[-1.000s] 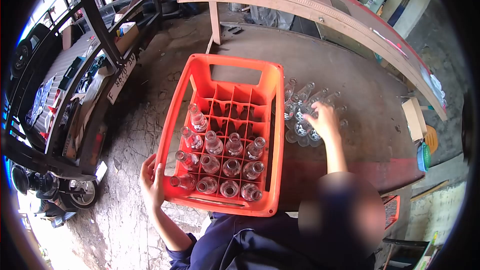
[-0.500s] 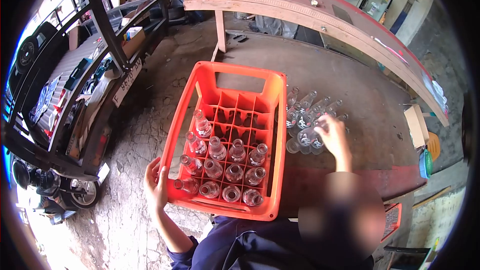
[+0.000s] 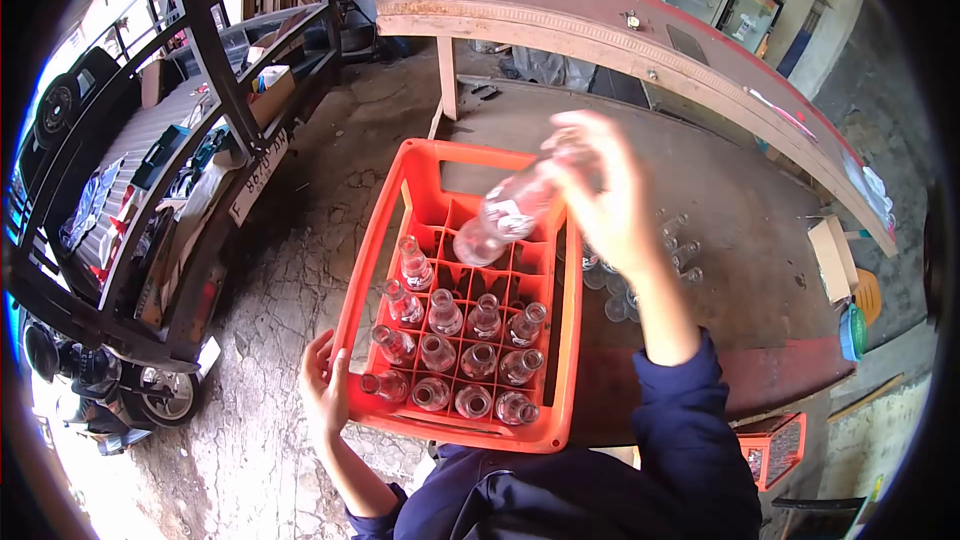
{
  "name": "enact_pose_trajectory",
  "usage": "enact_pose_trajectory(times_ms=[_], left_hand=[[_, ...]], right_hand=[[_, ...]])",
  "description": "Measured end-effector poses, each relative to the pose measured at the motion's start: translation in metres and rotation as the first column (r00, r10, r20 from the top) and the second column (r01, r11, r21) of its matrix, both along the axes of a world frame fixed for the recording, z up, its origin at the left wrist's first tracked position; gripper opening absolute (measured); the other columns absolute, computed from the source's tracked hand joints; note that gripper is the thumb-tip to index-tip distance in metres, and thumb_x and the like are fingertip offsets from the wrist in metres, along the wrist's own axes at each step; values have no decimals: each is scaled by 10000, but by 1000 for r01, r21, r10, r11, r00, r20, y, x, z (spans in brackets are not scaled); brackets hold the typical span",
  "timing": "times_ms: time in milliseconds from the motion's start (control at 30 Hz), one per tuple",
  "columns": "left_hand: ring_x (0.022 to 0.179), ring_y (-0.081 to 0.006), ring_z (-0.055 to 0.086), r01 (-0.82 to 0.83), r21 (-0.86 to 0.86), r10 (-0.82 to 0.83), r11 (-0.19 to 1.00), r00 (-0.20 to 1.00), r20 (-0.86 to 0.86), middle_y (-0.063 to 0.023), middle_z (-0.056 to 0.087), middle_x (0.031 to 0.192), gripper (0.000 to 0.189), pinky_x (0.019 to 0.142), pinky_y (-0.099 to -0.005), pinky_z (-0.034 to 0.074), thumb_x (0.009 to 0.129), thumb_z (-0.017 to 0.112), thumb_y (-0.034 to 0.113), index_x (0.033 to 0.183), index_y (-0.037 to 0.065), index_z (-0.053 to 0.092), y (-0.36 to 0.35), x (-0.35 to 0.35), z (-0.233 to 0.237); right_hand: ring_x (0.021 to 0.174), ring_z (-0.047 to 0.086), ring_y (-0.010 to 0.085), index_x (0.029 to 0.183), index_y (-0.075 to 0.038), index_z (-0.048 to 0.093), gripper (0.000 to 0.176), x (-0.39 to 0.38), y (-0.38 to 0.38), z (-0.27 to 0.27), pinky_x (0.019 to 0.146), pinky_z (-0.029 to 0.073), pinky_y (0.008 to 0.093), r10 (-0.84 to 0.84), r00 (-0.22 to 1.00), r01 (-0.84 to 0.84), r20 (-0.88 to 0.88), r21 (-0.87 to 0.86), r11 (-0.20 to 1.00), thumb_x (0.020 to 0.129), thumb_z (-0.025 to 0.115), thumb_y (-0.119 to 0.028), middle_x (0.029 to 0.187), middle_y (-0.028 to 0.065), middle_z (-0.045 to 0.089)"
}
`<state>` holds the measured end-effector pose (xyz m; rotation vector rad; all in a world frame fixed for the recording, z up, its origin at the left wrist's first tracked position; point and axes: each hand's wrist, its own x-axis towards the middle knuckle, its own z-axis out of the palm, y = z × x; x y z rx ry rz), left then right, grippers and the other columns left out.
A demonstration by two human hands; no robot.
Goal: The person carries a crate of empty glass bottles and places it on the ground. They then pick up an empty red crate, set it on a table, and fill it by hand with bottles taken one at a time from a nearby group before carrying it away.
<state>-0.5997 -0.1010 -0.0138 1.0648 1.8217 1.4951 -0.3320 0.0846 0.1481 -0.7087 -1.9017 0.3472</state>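
An orange-red plastic crate [image 3: 450, 433] with a divider grid sits in front of my body. Several clear glass bottles [image 3: 445, 312] stand in its nearer rows and along its left side; cells at the far end hold none. My left hand [image 3: 325, 390] grips the crate's left rim near the front corner. Above the far cells, my right hand [image 3: 600, 190] is closed round the neck of a glass bottle [image 3: 508, 212] with white lettering. That bottle is tilted, base down toward the grid. More glass bottles [image 3: 618, 308] stand right of the crate, partly hidden by my right forearm.
A long wooden table [image 3: 560, 35] stretches across the back and right. At left stands a dark metal-framed vehicle bed [image 3: 215, 50], with a wheel [image 3: 172, 395] below it. Another red crate [image 3: 775, 450] is at lower right. A cardboard box [image 3: 833, 255] lies at far right.
My right hand has lifted a bottle from the group on the right and carried it left, over the crate. My left hand stays on the rim; the view has shifted slightly.
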Motion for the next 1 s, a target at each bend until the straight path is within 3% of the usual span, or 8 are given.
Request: enact_pose_trajectory(times_ms=[67,100,167,333,467,567,733,1000], left_hand=[[714,-96,539,3,-41,-1,999,999,32,-113,595,918,386,589,-217,431,826,563,194,1150,10,458,-1,3,10],[717,-97,540,5,-36,-3,999,999,49,-114,595,922,386,591,-215,432,826,563,192,1150,11,458,-1,3,9],[721,-98,542,8,-21,-6,1000,997,79,-117,595,930,385,594,-211,434,825,564,188,1150,12,458,-1,2,6],[721,-101,548,11,-52,-10,999,1000,11,-123,592,942,376,602,-221,454,826,559,177,1146,7,459,-1,4,15],[754,-108,553,24,-6,-24,1000,1000,18,-127,586,949,375,625,-225,465,828,555,182,1142,1,458,0,4,12],[787,-114,551,28,-25,-28,999,999,24,-127,585,951,375,639,-227,467,828,554,181,1142,0,457,1,4,14],[809,-116,548,29,-72,-28,997,999,25,-119,586,943,373,653,-226,457,828,553,177,1145,5,457,0,3,14],[838,-124,547,20,-80,-14,997,997,75,-117,586,956,372,692,-231,439,828,559,167,1146,4,456,0,3,13]], right_hand=[[657,600,182,1061,-58,473,336,-28,11,-22,586,475,287,67,988,-54,136,-94,994,762,618,-101,746,110,594],[685,614,212,1036,-50,464,314,-42,20,-36,601,488,310,152,982,-153,112,2,988,760,612,-81,743,129,598],[743,613,272,1003,-38,452,297,-60,25,-54,619,490,351,230,950,-208,213,-122,971,757,611,-89,813,152,603],[700,584,303,1028,-47,433,317,-81,34,-96,605,472,381,236,926,-247,296,2,969,770,594,-135,815,143,570],[714,587,301,1032,-29,419,319,-80,36,-108,611,472,377,264,903,-261,338,-57,964,777,578,-136,805,140,572],[725,589,305,1020,-27,414,317,-76,33,-108,616,472,374,318,855,-224,409,-261,939,775,582,-140,786,147,576],[707,591,353,963,-1,407,324,-76,44,-147,563,483,435,352,776,-215,524,-305,928,731,606,-109,786,201,575],[899,554,340,1019,29,452,368,-74,32,-132,755,466,412,384,713,-167,586,-390,906,717,616,-102,972,205,541]])
